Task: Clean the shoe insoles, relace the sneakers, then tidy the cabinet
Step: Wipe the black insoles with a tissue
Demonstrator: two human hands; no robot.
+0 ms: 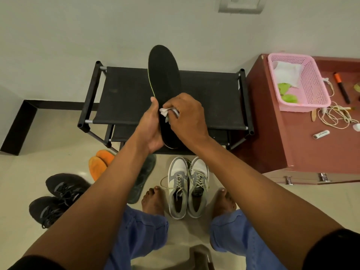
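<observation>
The black insole (163, 78) with a thin yellow-green edge is held up in front of the person, over the black fabric shoe rack (210, 98), its toe end pointing far and its heel end near. The left hand (151, 131) cups the heel end from below, fingers curled round its left edge, which steadies it as a firm backing. The right hand (187, 115) pinches a small crumpled white wipe (165, 112) against the insole's upper face near the middle; this grip looks suited to rubbing the surface, so the cleaning step seems under way.

On the floor below, between the bare feet, stands a pair of grey-and-white sneakers (188, 188), laces loose, probably awaiting relacing. A dark insole (144, 178) lies just left of them, partly hidden by the left forearm. Farther left are orange insoles (99, 164) and a pair of black sneakers (58, 197). On the right, a reddish-brown cabinet (282, 133) carries a pink basket (300, 80), loose cream laces (335, 115) and an orange-capped marker (341, 87).
</observation>
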